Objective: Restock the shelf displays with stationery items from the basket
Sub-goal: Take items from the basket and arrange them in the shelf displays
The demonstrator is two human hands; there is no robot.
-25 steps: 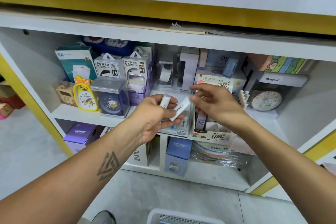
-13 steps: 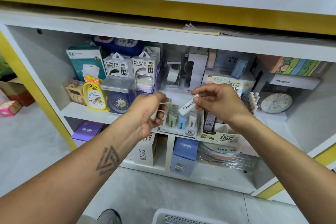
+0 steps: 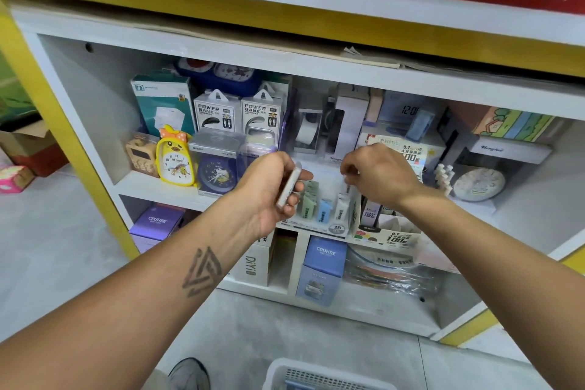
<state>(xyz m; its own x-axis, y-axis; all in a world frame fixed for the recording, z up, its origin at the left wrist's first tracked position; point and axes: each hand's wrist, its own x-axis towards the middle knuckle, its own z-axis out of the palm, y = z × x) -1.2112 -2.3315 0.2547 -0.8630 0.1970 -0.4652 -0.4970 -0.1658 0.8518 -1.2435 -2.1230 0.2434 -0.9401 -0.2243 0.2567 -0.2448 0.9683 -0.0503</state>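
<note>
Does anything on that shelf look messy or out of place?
Mostly tidy. One oddity: loose sheets of paper or card lie wedged on top of the shelf board, edges sticking out unevenly. The clocks and power bank boxes stand upright.
</note>
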